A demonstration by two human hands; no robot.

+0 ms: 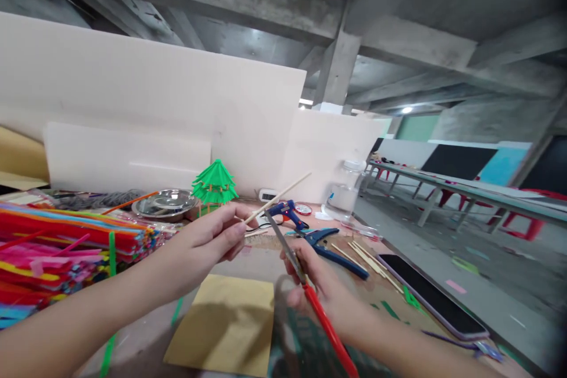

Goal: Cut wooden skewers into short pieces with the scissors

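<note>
My left hand (217,236) pinches a thin wooden stick (283,192) that points up and to the right. My right hand (323,286) grips red-handled scissors (305,283), whose blades reach up to the stick just beyond my left fingertips. Behind the hands stands a small green paper tree (214,183) on the table. A tan paper sheet (225,325) lies below my hands.
A large pile of colourful straws (66,248) fills the left. A metal bowl (165,204), a blue glue gun (287,212), blue pliers (332,248), loose wooden sticks (367,260), a phone (436,301) and a clear jar (345,192) lie around. White boards (155,112) stand behind.
</note>
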